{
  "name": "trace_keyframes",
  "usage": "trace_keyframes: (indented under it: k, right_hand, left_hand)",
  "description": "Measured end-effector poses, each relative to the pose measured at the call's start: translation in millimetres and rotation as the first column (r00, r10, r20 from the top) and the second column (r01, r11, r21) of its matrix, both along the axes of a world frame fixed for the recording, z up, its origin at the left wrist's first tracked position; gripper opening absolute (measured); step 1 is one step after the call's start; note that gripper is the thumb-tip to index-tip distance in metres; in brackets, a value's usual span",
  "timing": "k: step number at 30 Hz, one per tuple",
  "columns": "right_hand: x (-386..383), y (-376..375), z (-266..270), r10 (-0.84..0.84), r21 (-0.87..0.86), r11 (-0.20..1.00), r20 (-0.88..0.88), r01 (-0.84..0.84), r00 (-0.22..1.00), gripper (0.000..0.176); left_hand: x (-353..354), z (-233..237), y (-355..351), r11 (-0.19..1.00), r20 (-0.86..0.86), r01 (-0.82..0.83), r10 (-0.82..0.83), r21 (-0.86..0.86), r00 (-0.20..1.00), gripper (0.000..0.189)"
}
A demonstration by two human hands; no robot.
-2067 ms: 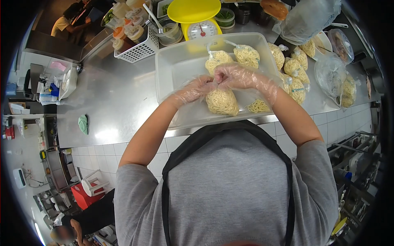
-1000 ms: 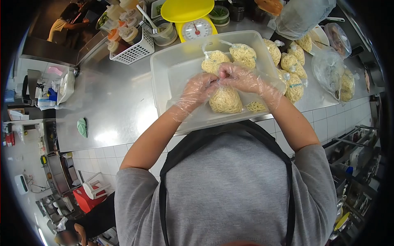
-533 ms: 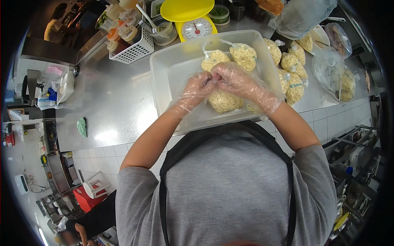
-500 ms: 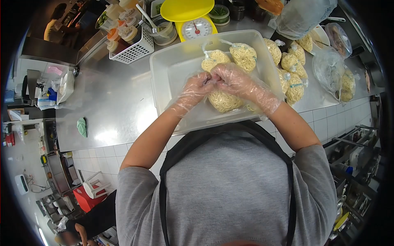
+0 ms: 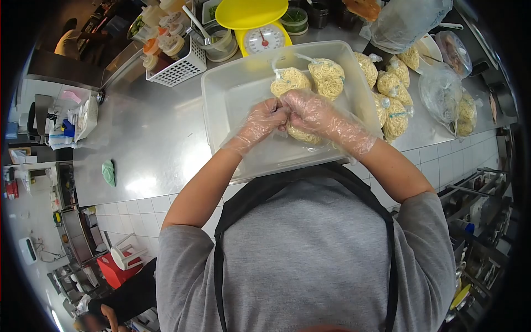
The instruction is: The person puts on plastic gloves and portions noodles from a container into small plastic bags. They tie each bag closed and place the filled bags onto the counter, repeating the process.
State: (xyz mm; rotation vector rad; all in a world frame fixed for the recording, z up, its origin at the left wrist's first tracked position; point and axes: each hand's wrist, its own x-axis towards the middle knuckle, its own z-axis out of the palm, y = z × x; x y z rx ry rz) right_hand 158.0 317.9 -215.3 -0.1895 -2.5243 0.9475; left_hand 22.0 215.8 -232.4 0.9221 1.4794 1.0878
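Observation:
Both hands wear thin clear plastic gloves. My left hand (image 5: 264,118) and my right hand (image 5: 307,110) meet over a clear plastic tub (image 5: 232,94) and pinch the neck of a small bag of yellow noodles (image 5: 303,135), which hangs partly hidden under my right hand. Two tied noodle bags (image 5: 326,74) lie at the tub's far end. The tub sits on a steel counter (image 5: 149,138) right in front of me.
Several more noodle bags (image 5: 394,94) lie right of the tub. A yellow kitchen scale (image 5: 260,27) stands behind it, a white basket of sauce bottles (image 5: 171,55) to its left. A green cloth (image 5: 108,172) lies on the counter's left. Another person stands at the far left.
My hands have stayed together at the bag's neck while the bag rose and slid under my right hand. The view shifted slightly.

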Motion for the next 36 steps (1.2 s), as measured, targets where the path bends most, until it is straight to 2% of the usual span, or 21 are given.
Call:
trace_keyframes:
  k: [3, 5, 6, 8, 10, 12, 14, 15, 17, 19, 21, 23, 25, 27, 28, 30, 31, 32, 33, 35, 36]
  right_hand:
    - [5.3, 6.1, 5.8, 0.09, -0.106, 0.99, -0.015, -0.091, 0.996, 0.022]
    - [3.0, 9.4, -5.7, 0.087, -0.062, 0.994, -0.034, -0.089, 0.996, 0.023]
    - [2.4, 10.7, -10.4, 0.081, -0.018, 0.997, -0.054, -0.082, 0.995, 0.024]
    - [2.9, 11.5, -13.3, 0.08, -0.021, 0.996, -0.068, -0.082, 0.994, 0.024]
    - [2.6, 11.4, -11.2, 0.088, -0.026, 0.996, -0.082, -0.09, 0.993, 0.025]
    - [4.1, 13.0, -8.4, 0.087, -0.094, 0.992, 0.012, -0.086, 0.996, 0.023]
    - [5.5, 16.5, -0.8, 0.095, -0.168, 0.982, 0.059, -0.084, 0.994, 0.023]
    - [6.1, 18.0, 1.7, 0.102, -0.243, 0.967, 0.104, -0.074, 0.989, 0.023]
    - [5.1, 20.9, -3.4, 0.113, -0.29, 0.953, 0.065, -0.09, 0.991, 0.022]
    - [4.2, 20.3, -8.6, 0.124, -0.338, 0.935, 0.025, -0.109, 0.992, 0.021]
    - [1.3, 15.9, -8.2, 0.136, 0.057, 0.989, 0.02, -0.137, 0.991, 0.022]
    - [-0.7, 6.6, -6.0, 0.067, 0.063, 0.995, 0.078, -0.072, 0.995, 0.021]
    - [-0.7, 4.2, -0.3, 0.001, 0.069, 0.998, 0.132, -0.01, 0.991, 0.021]
    - [-0.8, 7.8, 7.7, 0.118, -0.443, 0.892, 0.421, 0.091, 0.899, 0.016]
    - [-0.5, 9.3, 0.8, 0.118, -0.445, 0.891, 0.424, 0.093, 0.898, 0.016]
    - [-0.1, 16.0, -11.7, -0.023, -0.042, 0.999, 0.221, 0.033, 0.975, 0.021]
    - [2.3, 18.9, -17.8, -0.023, -0.044, 0.998, 0.223, 0.033, 0.974, 0.021]
    - [3.6, 20.0, -18.5, -0.014, -0.013, 1.0, 0.191, 0.017, 0.981, 0.021]
    - [3.9, 21.4, -19.0, -0.001, 0.02, 1.0, 0.157, -0.002, 0.988, 0.021]
    - [3.4, 26.1, -20.1, 0.043, -0.015, 0.999, 0.202, -0.041, 0.978, 0.02]
    - [3.4, 28.2, -19.7, 0.085, -0.049, 0.996, 0.247, -0.075, 0.965, 0.02]
  left_hand:
    - [-0.8, 0.8, -0.7, 1.0, 0.052, -0.009, 0.009, 0.009, 0.999, 0.022]
    - [-4.3, -1.9, 0.5, 0.995, -0.271, 0.096, -0.095, -0.009, 0.958, 0.02]
    - [-4.7, -1.4, -0.1, 0.995, -0.271, 0.097, -0.096, -0.008, 0.958, 0.02]
    - [-4.7, 0.3, -1.3, 0.983, -0.459, 0.166, -0.114, 0.075, 0.881, 0.025]
    - [-5.9, -4.3, -0.2, 0.979, -0.495, 0.174, -0.099, 0.107, 0.863, 0.024]
    - [-4.2, -3.8, -0.1, 0.974, -0.531, 0.179, -0.081, 0.137, 0.844, 0.023]
    - [-1.4, 0.4, 0.4, 0.997, -0.1, 0.076, -0.074, 0.018, 0.992, 0.019]
    - [-1.0, 4.7, 0.9, 0.997, -0.101, 0.076, -0.074, 0.018, 0.992, 0.019]
    - [-0.8, 12.0, 1.3, 0.995, 0.078, 0.07, -0.064, -0.073, 0.995, 0.016]
    - [-1.7, 8.8, 1.4, 0.993, 0.086, 0.068, -0.06, -0.094, 0.994, 0.016]
    - [-3.0, 5.9, 1.6, 0.991, 0.093, 0.069, -0.058, -0.112, 0.994, 0.016]
    - [-2.7, 5.8, 1.5, 0.988, 0.033, 0.077, -0.073, -0.133, 0.997, 0.017]
    - [4.0, 7.3, 3.6, 0.994, 0.093, 0.04, -0.03, -0.101, 0.995, 0.017]
    - [4.7, 6.1, 2.8, 0.997, 0.151, 0.0, 0.01, -0.071, 0.988, 0.018]
    - [4.2, 0.8, 2.0, 0.998, 0.101, -0.021, 0.027, -0.058, 0.995, 0.019]
    - [-3.1, -1.9, 6.2, 0.999, 0.053, -0.038, 0.04, -0.034, 0.998, 0.021]
    - [-15.8, -1.1, 3.9, 0.996, -0.277, -0.092, 0.085, -0.011, 0.957, 0.024]
    - [-24.6, -1.1, 2.4, 0.99, -0.576, -0.136, 0.128, 0.029, 0.808, 0.028]
    - [-28.9, -7.4, 0.9, 0.99, -0.575, -0.14, 0.132, 0.029, 0.807, 0.028]
    - [-30.3, -11.2, -1.5, 0.984, -0.663, 0.078, -0.167, -0.162, 0.73, 0.033]
    - [-24.6, -6.1, -0.6, 0.984, -0.663, 0.077, -0.164, -0.158, 0.73, 0.033]
